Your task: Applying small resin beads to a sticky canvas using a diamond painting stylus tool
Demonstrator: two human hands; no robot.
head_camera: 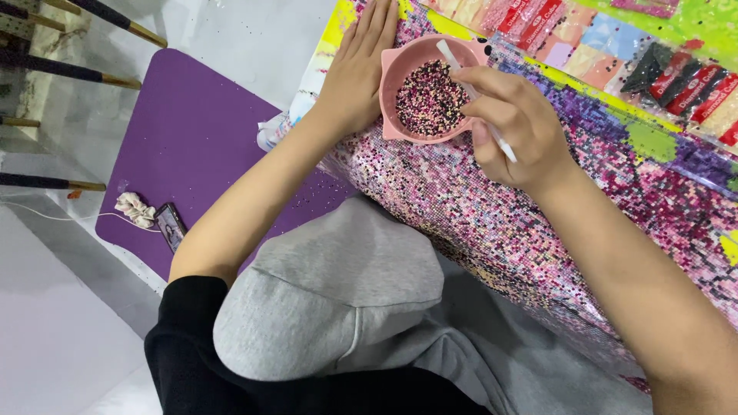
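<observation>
1. Pale glossy floor (54,346), seen from above; a purple mat (192,138) lies on it at left, with dark chair legs with wood-coloured tips (92,73) along the upper left edge.
2. On the mat's lower edge: a phone (171,226), a pale scrunchie (135,208) just beside it, and a thin white cable (69,216) running off to the left.
3. Big diamond-painting canvas (492,207) runs diagonally from top centre to lower right, surface packed with pink, purple and dark beads; yellow-green border strip near the top.
4. Small bead packets (676,73), some with red labels, sit in a row across the canvas top right.
5. Pink tray (393,77) rests on the canvas near the top, full of mixed black, pink and white beads (427,98).
6. Left hand (357,73): open, flat, palm down on the canvas, fingers together, edge touching the tray's left side. Holds nothing.
7. Right hand (515,127): closed in a pencil grip on a white applicator pen (461,69); front end of the pen is over the tray, near its far rim; back end sticks out below the fingers.
8. Person's lap below: grey sweatpants (346,307), black sleeve (192,338) on the left arm pushed up above the elbow.
</observation>
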